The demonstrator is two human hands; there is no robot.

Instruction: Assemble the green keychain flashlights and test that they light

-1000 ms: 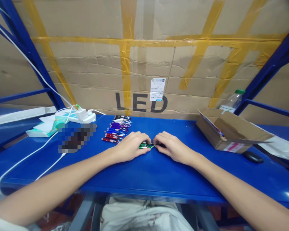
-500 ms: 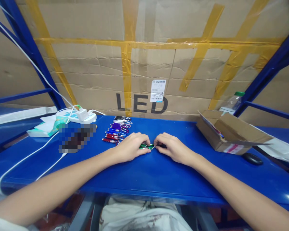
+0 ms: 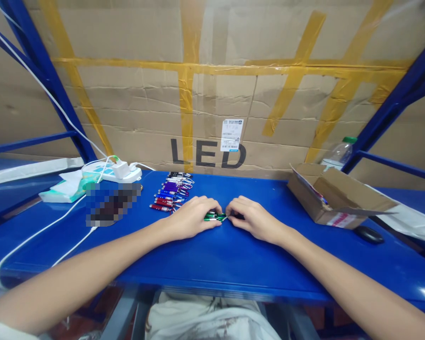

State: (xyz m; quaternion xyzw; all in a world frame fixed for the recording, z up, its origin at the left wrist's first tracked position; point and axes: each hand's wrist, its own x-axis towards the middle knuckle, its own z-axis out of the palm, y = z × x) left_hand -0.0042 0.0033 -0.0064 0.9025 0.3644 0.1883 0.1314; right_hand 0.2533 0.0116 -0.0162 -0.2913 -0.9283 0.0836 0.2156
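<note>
Green pocket torches [image 3: 214, 216] lie on the blue table [image 3: 212, 255], in front of the LED carton [image 3: 212, 94] and just under its lettering. Our left hand [image 3: 193, 218] is curled over them, fingers pressing them down. Our right hand [image 3: 250, 218] pinches their silvery end with its fingertips. Against half a second ago we see nothing moved: both hands keep the same grip and only the view has tipped slightly.

The torches are small glossy metal cylinders. More of them, red, blue and purple, lie in a neat row [image 3: 172, 191] below the carton's letter L. The carton is creased brown cardboard crossed by yellow tape. At its left foot sits a white power strip [image 3: 111, 170], and at its right end a small open cardboard box [image 3: 335, 196].
</note>
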